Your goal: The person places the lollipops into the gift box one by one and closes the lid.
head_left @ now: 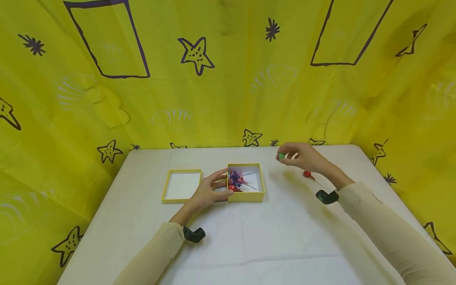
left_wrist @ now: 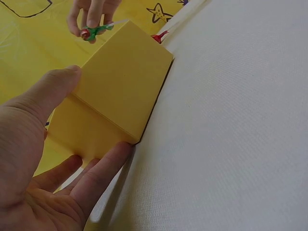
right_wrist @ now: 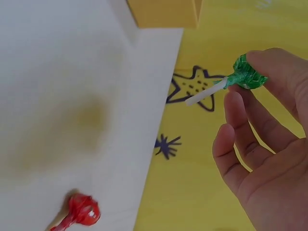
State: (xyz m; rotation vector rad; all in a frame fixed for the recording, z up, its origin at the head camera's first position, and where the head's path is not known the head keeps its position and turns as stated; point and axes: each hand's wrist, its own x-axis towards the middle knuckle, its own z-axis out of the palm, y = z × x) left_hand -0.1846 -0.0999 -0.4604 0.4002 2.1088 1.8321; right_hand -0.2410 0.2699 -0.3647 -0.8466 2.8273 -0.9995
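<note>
My left hand grips the left side of a yellow box, thumb at its near corner and fingers along its side wall. Inside the box, several lollipops with purple, pink and red wrappers lie bunched at the left, white sticks pointing right. Raised over the table to the right of the box, my right hand pinches a green-wrapped lollipop by its head between thumb and fingertips; its white stick sticks out free. Below that hand a red lollipop lies on the table.
A shallow yellow-edged lid with a white inside lies left of the box. White cloth covers the table. A yellow curtain with starfish drawings hangs behind it and along both sides.
</note>
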